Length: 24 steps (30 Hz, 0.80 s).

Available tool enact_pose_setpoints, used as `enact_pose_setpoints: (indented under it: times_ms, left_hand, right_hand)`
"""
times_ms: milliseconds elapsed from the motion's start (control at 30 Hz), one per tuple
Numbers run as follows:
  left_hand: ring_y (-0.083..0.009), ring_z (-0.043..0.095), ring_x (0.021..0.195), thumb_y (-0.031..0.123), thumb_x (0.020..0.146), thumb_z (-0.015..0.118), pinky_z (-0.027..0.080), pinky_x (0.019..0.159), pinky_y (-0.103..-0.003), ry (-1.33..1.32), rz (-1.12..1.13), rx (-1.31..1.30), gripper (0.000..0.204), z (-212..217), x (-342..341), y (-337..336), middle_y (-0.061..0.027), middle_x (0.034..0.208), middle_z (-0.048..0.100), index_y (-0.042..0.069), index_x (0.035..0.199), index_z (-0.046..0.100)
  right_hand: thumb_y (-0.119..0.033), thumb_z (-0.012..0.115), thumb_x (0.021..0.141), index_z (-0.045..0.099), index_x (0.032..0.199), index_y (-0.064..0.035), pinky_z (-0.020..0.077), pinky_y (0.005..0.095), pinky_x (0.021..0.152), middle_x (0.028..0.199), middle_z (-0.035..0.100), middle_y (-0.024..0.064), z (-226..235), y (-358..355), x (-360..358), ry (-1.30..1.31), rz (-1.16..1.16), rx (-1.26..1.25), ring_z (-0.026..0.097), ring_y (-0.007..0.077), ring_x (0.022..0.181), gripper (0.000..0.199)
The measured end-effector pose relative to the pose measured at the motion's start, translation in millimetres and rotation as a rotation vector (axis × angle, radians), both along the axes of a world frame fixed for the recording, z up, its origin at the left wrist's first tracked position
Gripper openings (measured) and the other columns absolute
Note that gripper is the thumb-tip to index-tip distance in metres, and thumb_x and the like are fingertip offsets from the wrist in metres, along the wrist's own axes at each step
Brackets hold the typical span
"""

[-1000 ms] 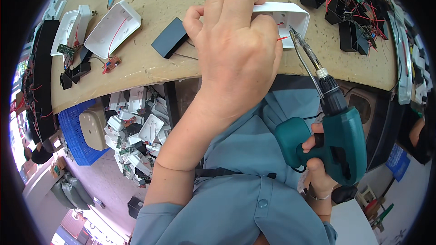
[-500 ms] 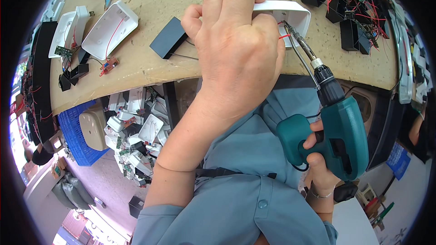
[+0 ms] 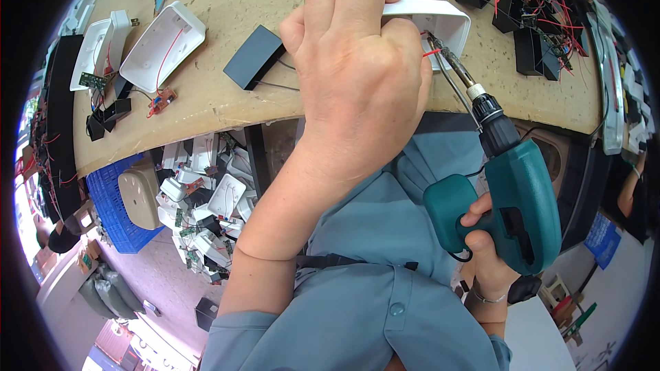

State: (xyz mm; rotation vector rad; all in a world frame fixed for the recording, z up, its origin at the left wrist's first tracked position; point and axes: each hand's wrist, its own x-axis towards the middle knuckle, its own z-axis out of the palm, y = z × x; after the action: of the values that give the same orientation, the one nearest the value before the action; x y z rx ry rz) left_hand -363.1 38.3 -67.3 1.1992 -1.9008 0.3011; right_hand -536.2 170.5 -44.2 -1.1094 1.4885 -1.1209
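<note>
Pinching the boxy white plastic shell (image 3: 455,26), the left hand (image 3: 357,69) should brace it while the right hand (image 3: 491,263) grips the pistol-shaped teal plastic soldering iron (image 3: 525,196).

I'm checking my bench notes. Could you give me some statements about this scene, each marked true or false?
1. The right hand grips a green tool. True.
2. The left hand is empty. False: it holds a white case.
3. The tool's tip points away from the case. False: it reaches into the case.
4. A dark box lies left of the left hand. True.
</note>
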Motion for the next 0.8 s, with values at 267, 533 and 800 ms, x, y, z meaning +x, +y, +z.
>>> enact_pose_setpoints:
  times_ms: [267,533,800]
  left_hand:
    - [-0.0244,0.045,0.085,0.005,0.053,0.061,0.029,0.072,-0.036,-0.016,0.002,0.006,0.010,-0.5,0.2,-0.7,-0.0074,0.093,0.050,0.001,0.057,0.052]
    - [-0.0242,0.044,0.085,0.004,0.054,0.060,0.028,0.071,-0.036,-0.020,0.007,0.018,0.010,1.4,-0.6,-0.2,-0.0078,0.093,0.050,0.001,0.055,0.051]
    - [-0.0242,0.044,0.084,0.005,0.053,0.061,0.028,0.071,-0.036,-0.006,0.007,-0.004,0.010,0.1,-1.3,-0.1,-0.0078,0.092,0.050,0.002,0.055,0.051]
  right_hand:
    - [-0.014,0.075,0.066,0.055,0.105,-0.0006,0.0475,0.0264,0.065,0.091,0.059,0.0064,3.8,1.6,3.4,0.006,-0.023,0.029,0.056,0.0124,0.072,0.046]
    - [-0.019,0.075,0.066,0.054,0.107,-0.0020,0.0445,0.0267,0.071,0.095,0.058,0.0055,8.2,-0.7,6.1,-0.004,-0.004,0.066,0.054,0.0128,0.078,0.050]
    - [-0.031,0.074,0.066,0.043,0.117,0.0036,0.0451,0.0253,0.068,0.102,0.056,0.0157,-2.3,1.9,3.9,0.060,-0.006,-0.040,0.056,0.0138,0.072,0.069]
